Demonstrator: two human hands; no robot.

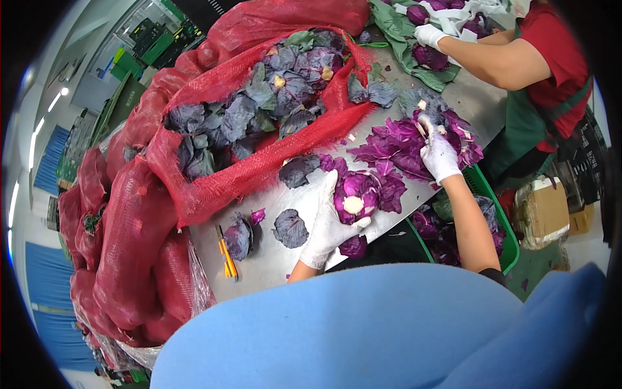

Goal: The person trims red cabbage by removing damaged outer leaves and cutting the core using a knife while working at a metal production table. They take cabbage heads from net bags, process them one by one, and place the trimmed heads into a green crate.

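Observation:
My left hand (323, 233), in a white glove, cradles a purple cabbage head (357, 192) from its left and near side. The pale cut stem end of this head faces up, and loose purple leaves lie against its far right side. My right hand (440, 158), also gloved in white, rests on a heap of stripped cabbage leaves (393, 143). Its fingers reach in among the leaf bases, and whether they grip any is hidden. Under my left wrist another purple cabbage piece (354, 246) shows at the table's edge.
An opened red mesh sack (228, 199) holds several cabbages (286, 92); more full sacks (131, 243) are stacked left. A yellow utility knife (227, 255) lies on the metal table (262, 267). Below right stands a green crate (508, 248) with leaves. A co-worker (539, 58) handles cabbage opposite.

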